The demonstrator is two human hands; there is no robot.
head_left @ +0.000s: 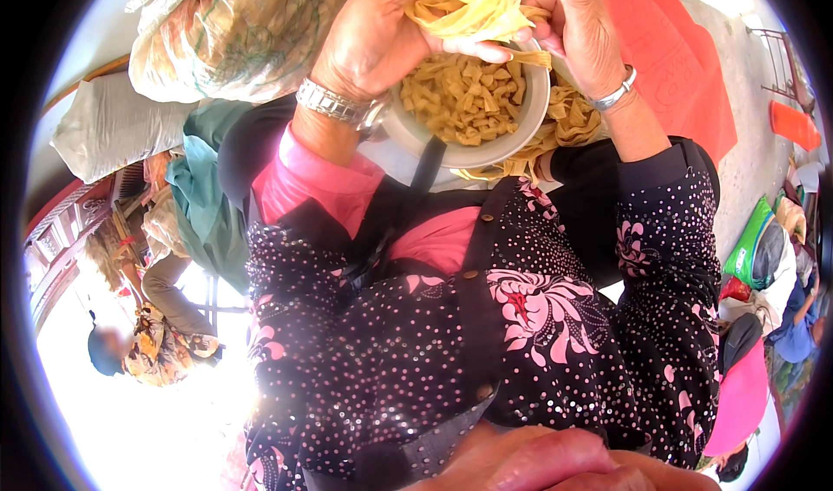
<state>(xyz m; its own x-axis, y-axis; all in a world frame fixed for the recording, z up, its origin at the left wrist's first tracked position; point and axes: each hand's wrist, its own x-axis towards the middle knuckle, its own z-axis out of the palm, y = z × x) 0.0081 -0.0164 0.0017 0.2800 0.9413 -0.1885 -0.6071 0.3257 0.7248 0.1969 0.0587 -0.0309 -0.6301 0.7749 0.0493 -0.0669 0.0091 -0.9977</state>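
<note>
Above, both hands grip one bundle of flat yellow strips [468, 9] over a white bowl [529, 109] filled with cut strips: left hand [373, 36] closed beneath it, right hand [577, 27] pinching its far end.

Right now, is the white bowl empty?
No: the white bowl is full of flat yellow strips, and both hands hold a bunch of them above it.

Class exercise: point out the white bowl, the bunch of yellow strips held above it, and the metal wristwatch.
white bowl [528, 114]: head view, on its bare right rim.
bunch of yellow strips [468, 12]: head view, middle of the bunch.
metal wristwatch [334, 105]: head view, on the band.
</note>
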